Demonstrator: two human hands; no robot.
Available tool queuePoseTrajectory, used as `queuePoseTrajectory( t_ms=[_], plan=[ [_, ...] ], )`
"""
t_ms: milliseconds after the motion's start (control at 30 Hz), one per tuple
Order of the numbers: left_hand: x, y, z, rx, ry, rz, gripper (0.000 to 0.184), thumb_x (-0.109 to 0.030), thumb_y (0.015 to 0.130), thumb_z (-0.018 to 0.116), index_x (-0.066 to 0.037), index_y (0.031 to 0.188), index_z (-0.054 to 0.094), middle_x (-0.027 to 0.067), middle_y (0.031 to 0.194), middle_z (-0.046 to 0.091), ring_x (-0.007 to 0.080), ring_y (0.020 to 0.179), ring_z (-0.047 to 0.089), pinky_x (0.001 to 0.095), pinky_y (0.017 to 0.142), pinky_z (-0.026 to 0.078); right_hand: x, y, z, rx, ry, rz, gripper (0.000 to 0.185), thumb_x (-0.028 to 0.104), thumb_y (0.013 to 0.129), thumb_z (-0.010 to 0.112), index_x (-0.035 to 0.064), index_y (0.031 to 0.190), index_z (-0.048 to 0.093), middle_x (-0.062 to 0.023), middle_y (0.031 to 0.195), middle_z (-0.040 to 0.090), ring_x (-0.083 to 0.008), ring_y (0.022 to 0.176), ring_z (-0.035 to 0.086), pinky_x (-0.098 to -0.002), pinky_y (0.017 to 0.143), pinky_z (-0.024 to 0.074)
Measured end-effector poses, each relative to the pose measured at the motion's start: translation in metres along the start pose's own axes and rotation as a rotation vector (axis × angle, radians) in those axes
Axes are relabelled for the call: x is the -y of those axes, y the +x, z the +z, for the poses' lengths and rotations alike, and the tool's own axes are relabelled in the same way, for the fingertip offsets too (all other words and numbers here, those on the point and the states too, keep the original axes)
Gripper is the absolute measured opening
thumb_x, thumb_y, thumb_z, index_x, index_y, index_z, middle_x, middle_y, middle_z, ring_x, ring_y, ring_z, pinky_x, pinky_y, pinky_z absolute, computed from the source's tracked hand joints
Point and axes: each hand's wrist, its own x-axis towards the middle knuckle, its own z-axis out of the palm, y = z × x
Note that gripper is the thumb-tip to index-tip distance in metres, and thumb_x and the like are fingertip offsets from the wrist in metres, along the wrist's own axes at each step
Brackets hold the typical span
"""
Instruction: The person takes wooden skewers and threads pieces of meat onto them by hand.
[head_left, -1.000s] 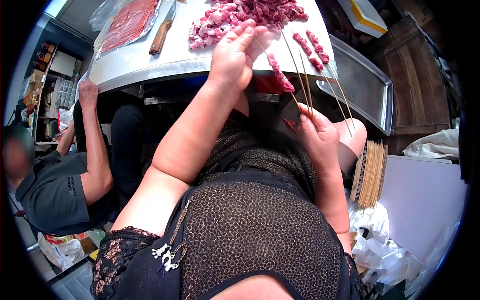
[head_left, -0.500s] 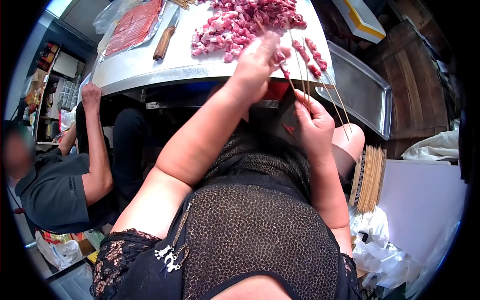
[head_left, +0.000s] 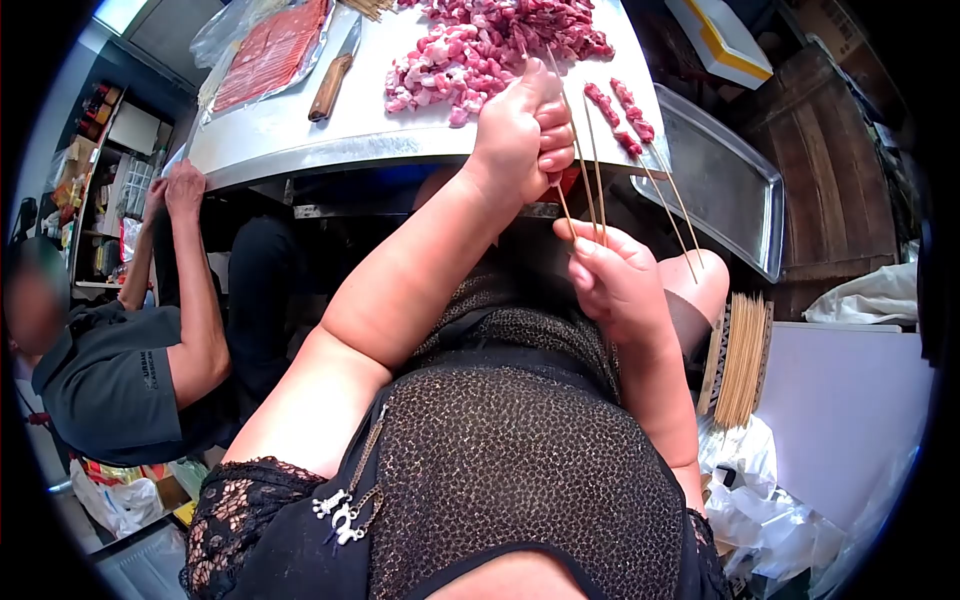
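Observation:
My left hand [head_left: 525, 130] is closed in a fist around the upper part of a bamboo skewer, over the table's front edge. Whatever meat sits inside the fist is hidden. Lower down, my right hand [head_left: 615, 275] pinches the bottom ends of that skewer and two bare bamboo skewers [head_left: 594, 165], which fan upward. Just beyond my left hand lies a heap of raw meat pieces [head_left: 450, 65]. To the right, two meat skewers [head_left: 629, 110] rest on the table, their bare ends sticking out past the edge.
On the white table [head_left: 260, 150] are a wooden-handled knife [head_left: 330, 88] and a bag of skewered meat [head_left: 270, 55]. A metal tray [head_left: 715, 180] lies right. A bundle of bamboo sticks [head_left: 740, 360] stands low right. Another person [head_left: 120, 370] sits at left, hands by the table corner.
My left hand, blurred and more open before, has closed around the skewer. My right hand has moved down and slightly left with the skewers. The other person's second hand has come up to the table corner.

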Motion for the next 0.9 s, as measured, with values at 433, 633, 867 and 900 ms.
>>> queuePoseTrajectory(
  t_ms=[433, 633, 867, 900],
  plan=[
    [0.001, 0.011, -0.002, 0.105, 0.167, 0.007, 0.066, -0.063, 0.092, 0.020, -0.006, 0.120, 0.040, 0.0218, 0.113, 0.056, 0.0318, 0.107, 0.053, 0.0419, 0.089, 0.042, -0.013, 0.005, -0.013, -0.202, -0.134, -0.375, 0.024, 0.009, 0.092, 0.054, 0.0043, 0.115, 0.060, 0.0014, 0.069, 0.059, 0.0000, 0.048, 0.040, -0.0135, 0.043, 0.0315],
    [0.017, 0.007, -0.011, 0.051, 0.149, -0.015, 0.059, -0.056, 0.094, 0.029, -0.005, 0.119, 0.043, 0.0201, 0.114, 0.056, 0.0317, 0.109, 0.053, 0.0473, 0.096, 0.040, -0.022, 0.009, -0.020, -0.236, -0.136, -0.391, 0.023, 0.008, 0.092, 0.054, 0.0042, 0.115, 0.060, 0.0019, 0.070, 0.059, 0.0002, 0.050, 0.041, -0.0134, 0.045, 0.0326],
    [0.029, 0.005, -0.008, -0.127, -0.032, -0.003, 0.028, -0.036, 0.098, 0.041, -0.009, 0.091, 0.042, -0.0025, 0.063, 0.032, 0.0079, 0.051, 0.030, 0.0219, 0.045, 0.028, -0.026, 0.003, -0.010, -0.221, -0.228, -0.350, 0.026, 0.007, 0.093, 0.053, 0.0045, 0.118, 0.058, 0.0034, 0.070, 0.055, 0.0001, 0.052, 0.039, -0.0134, 0.047, 0.0302],
    [0.028, 0.003, -0.003, -0.130, -0.035, -0.003, 0.028, -0.036, 0.098, 0.041, -0.009, 0.091, 0.042, -0.0025, 0.063, 0.032, 0.0079, 0.051, 0.030, 0.0219, 0.045, 0.028, -0.026, 0.002, -0.009, -0.208, -0.224, -0.350, 0.026, 0.007, 0.093, 0.053, 0.0045, 0.118, 0.058, 0.0034, 0.070, 0.055, 0.0001, 0.052, 0.039, -0.0134, 0.047, 0.0303]
  ],
)
